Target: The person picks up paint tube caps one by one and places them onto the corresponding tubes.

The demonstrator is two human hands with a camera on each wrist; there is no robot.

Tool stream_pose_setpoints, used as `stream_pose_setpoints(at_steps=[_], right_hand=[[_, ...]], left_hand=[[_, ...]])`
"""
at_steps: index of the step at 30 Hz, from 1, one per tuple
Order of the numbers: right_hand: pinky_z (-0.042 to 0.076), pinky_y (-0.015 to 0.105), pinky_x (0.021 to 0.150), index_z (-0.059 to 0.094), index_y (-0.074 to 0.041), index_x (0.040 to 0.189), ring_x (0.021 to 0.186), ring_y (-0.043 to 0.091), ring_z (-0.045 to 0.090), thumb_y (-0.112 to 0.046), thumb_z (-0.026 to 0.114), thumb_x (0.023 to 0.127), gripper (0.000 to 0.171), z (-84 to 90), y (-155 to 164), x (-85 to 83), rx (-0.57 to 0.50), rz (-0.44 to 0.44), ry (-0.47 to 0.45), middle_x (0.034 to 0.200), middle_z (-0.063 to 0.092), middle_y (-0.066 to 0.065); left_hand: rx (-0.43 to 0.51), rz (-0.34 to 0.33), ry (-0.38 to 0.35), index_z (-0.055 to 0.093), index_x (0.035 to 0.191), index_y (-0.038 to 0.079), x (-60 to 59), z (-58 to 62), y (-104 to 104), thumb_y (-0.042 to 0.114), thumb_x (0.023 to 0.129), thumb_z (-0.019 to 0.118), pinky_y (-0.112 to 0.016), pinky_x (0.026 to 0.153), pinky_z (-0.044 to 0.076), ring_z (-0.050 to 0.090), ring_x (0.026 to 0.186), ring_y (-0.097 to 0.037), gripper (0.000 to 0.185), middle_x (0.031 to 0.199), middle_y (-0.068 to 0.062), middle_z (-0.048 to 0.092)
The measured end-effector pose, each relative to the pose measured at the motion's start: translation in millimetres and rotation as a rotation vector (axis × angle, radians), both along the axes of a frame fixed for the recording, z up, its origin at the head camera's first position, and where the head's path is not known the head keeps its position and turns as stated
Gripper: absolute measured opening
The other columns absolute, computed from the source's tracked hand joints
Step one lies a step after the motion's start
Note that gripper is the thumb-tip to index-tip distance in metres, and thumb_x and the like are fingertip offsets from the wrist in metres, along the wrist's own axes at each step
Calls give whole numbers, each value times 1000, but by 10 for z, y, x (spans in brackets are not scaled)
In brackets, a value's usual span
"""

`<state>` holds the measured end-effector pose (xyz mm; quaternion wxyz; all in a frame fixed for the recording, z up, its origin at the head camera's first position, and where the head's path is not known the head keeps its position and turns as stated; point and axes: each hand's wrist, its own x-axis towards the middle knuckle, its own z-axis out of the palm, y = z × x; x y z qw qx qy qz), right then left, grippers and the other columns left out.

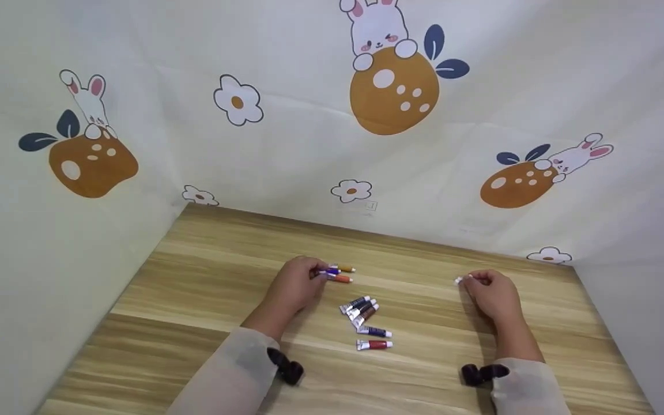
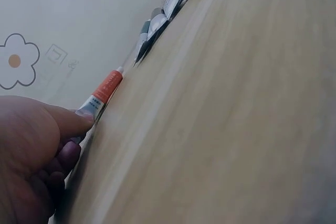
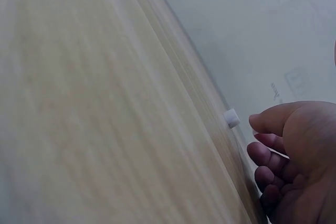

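Two hands rest on the wooden tabletop [image 1: 205, 276]. Left hand [image 1: 294, 286] curls its fingers over three small paint tubes [image 1: 339, 273]; keeping them pinched low and level would stop them rolling. Right hand [image 1: 493, 294], loosely curled, seems to hold nothing; a white cap [image 3: 231, 118] lies just beyond its fingertips.

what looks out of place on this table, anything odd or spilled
Nothing is spilled. One oddity: a small white cap lies alone on the wooden table by the right hand, far from the small paint tubes in the middle and the three tubes at the left hand.
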<state>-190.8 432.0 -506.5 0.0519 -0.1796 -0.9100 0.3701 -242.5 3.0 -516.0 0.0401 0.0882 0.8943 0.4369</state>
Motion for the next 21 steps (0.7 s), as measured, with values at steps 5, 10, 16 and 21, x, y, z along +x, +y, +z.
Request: stream_pose_setpoints(at_steps=[5,10,16,21], right_hand=[[50,26,78,72,-4,122,96,19,63,-41,69,102,42,0,9,-8,-19,-19,12,109,72,9],[51,24,73,71,-4,121,89,17,63,-44,68,102,45,39,1,-15,-21,-50,28,106,71,8],[49,25,79,74,-5,123,101,23,63,-42,66,103,43,128,-77,-5,-2,-80,62,113,73,12],[49,19,77,75,-7,119,99,18,64,-36,68,102,34,223,-189,9,-41,-131,132,111,74,9]], left_hand=[[54,33,-31,81,112,23,5,20,-22,18,102,72,-45,103,57,68,112,-22,15,120,-1,77],[113,54,-46,80,114,24,14,31,-40,18,102,71,-45,105,57,69,116,-22,16,122,0,77],[154,92,-76,80,114,27,29,62,-50,20,103,71,-43,102,58,69,113,-20,16,121,3,76],[164,137,-104,78,115,32,50,116,-33,24,103,72,-38,93,59,68,107,-17,16,119,6,75]])
